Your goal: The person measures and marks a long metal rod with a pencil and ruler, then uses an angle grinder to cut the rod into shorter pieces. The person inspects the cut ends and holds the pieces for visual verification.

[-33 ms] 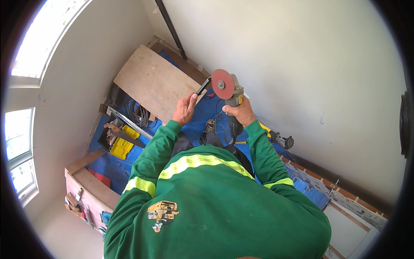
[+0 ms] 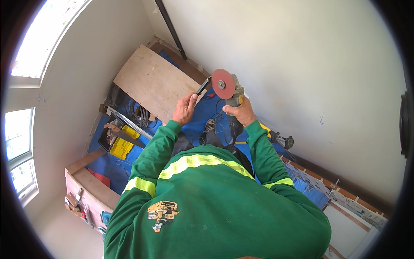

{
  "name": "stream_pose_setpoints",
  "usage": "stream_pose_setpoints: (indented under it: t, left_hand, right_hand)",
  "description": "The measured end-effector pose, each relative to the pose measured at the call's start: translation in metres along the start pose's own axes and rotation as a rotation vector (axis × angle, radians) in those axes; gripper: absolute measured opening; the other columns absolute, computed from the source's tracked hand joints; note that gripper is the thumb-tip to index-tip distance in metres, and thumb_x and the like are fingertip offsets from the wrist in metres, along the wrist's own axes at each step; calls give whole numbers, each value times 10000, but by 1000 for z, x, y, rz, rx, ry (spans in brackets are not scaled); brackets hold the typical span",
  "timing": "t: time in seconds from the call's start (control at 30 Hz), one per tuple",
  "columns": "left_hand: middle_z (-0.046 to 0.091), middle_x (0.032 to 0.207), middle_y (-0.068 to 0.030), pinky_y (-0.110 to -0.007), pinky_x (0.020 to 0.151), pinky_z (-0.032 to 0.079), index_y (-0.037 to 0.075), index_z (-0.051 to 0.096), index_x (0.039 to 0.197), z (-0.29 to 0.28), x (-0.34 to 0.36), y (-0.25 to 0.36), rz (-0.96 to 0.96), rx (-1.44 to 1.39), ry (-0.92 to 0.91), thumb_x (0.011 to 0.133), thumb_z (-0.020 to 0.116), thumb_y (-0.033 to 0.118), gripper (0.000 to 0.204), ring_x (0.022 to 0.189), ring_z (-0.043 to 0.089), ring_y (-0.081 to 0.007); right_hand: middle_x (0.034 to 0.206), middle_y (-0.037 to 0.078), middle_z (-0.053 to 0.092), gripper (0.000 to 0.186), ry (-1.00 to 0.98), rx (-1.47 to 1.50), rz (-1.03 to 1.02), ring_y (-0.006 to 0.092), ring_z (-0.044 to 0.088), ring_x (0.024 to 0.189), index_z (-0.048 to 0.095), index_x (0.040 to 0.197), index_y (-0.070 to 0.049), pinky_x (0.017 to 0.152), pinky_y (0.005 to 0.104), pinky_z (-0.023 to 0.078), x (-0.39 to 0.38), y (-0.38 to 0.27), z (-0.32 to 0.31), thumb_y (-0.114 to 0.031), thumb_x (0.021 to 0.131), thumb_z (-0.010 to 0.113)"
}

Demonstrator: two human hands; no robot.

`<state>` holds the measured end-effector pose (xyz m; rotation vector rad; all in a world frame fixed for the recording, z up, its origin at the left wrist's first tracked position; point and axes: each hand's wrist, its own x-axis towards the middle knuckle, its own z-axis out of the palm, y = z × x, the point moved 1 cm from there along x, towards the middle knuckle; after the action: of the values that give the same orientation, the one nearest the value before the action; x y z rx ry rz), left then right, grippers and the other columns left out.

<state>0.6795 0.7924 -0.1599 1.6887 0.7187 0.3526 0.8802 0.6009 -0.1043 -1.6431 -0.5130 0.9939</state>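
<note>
My left hand (image 2: 184, 108) is closed around a narrow dark piece (image 2: 203, 85) that points up and right, its tip at the rim of a red disc (image 2: 220, 74); I cannot tell whether they touch. That disc is fitted to an angle grinder (image 2: 234, 99), which my right hand (image 2: 242, 112) grips by the body, thumb toward the left. Below the grinder, its dark handle end (image 2: 235, 127) and a cord show over a blue floor covering (image 2: 196, 116). My green sleeves with reflective bands run up from my body to both hands.
A plywood board (image 2: 151, 82) lies beyond my left hand. Coiled cables (image 2: 138, 114), a yellow case (image 2: 121, 149) and a curved wooden bench (image 2: 92, 179) are at left, a yellow-and-black tool (image 2: 286, 141) at right. Walls (image 2: 327, 69) surround me, with windows (image 2: 17, 134) at left.
</note>
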Motion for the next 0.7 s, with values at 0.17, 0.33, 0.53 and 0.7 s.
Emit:
stream_pose_setpoints:
  t: [0.17,0.33,0.53,0.7]
  left_hand:
    - [665,919,-193,-448,806,514,-18,713,1238,-3,10,0,4,12,4,1184,512,526,583,834,604,-313]
    - [721,1055,-231,-445,865,540,-19,718,1271,-4,15,0,66,83,39,1177,528,523,582,934,679,-354]
    - [712,1060,-230,-449,865,538,-17,707,1281,-3,14,1,116,91,30,1172,550,501,552,928,673,-361]
    - [702,1029,-220,-442,853,534,-15,703,1275,-1,15,3,46,57,-11,1173,550,498,546,904,661,-352]
  right_hand:
    - [1095,19,722,512,13,-13,44,141,665,961,696,1260,12,875,343,578,5,-2,-4,-104,811,913]
    - [1051,25,725,483,24,35,56,139,670,906,701,1227,16,830,339,581,8,1,-1,-95,807,913]
    - [969,30,724,410,27,76,89,150,687,833,706,1151,10,781,341,585,5,1,3,-84,807,908]
    - [924,36,715,396,8,95,83,149,702,786,690,1121,-22,725,330,588,4,1,6,-95,814,929]
